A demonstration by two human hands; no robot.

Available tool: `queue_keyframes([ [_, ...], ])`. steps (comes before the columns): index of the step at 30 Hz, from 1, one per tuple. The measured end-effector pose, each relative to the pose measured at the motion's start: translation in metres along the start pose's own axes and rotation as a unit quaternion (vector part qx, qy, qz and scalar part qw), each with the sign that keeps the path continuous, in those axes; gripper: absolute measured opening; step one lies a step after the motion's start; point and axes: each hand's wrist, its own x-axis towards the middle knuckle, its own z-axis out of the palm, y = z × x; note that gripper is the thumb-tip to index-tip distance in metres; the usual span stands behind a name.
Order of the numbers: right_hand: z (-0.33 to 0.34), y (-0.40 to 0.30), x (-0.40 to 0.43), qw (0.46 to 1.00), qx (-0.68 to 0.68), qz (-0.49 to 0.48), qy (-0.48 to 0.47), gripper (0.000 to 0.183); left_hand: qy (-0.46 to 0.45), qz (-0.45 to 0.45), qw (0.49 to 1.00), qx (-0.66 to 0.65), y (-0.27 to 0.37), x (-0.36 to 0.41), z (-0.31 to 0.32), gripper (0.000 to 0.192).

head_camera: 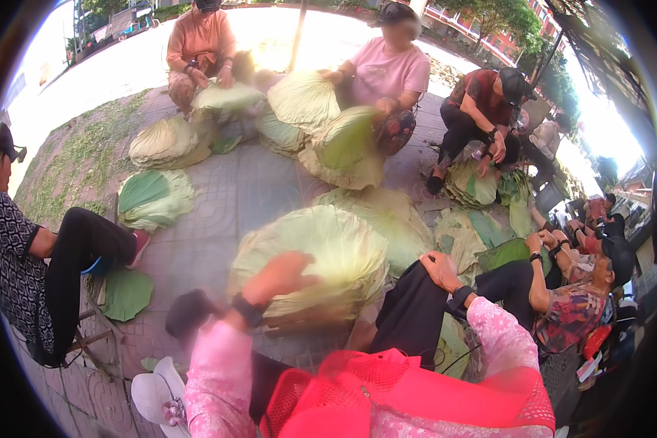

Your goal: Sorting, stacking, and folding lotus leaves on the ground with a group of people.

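Observation:
In front of me lies a thick stack of large pale-green leaves (328,235), apparently lotus leaves, ribbed and rounded. Over its near left part is my left hand (282,276), blurred, with the thumb apart from the fingers and nothing held. Whether it touches the top leaf I cannot tell. My right hand (441,271) lies on my black-trousered knee (397,298), holding nothing. Just beyond the stack a second pile of leaves (383,219) spreads out. Both my wrists carry dark bands, and a red vest (356,391) covers my front.
Several people sit or squat around; one in a pink shirt (391,68) holds a fan-shaped leaf bundle (304,101). A green-topped leaf stack (156,200) stands on the paving at left. A white hat (156,391) is beside my left arm. Another seated person (575,295) is close at right.

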Motion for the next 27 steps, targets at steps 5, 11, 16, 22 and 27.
queue_keyframes([
  [5, -0.001, 0.000, 0.003, 1.000, 0.006, -0.011, 0.006, 0.036, 0.003, 0.007, 1.000, 0.013, 0.004, 0.001, -0.003, 0.052],
  [11, 0.003, -0.002, 0.003, 1.000, -0.001, -0.010, 0.013, 0.034, 0.000, 0.003, 1.000, 0.013, 0.003, 0.001, -0.001, 0.051],
  [16, 0.004, -0.002, 0.002, 1.000, 0.007, -0.003, 0.015, 0.034, -0.006, 0.005, 1.000, 0.012, 0.000, 0.002, 0.004, 0.051],
  [22, -0.002, 0.004, 0.002, 1.000, 0.029, -0.002, 0.009, 0.033, -0.021, 0.004, 1.000, 0.018, 0.000, 0.009, 0.007, 0.051],
  [27, -0.008, 0.011, -0.006, 0.999, 0.035, -0.014, 0.027, 0.034, -0.027, 0.004, 0.999, 0.019, 0.001, 0.010, 0.011, 0.050],
])
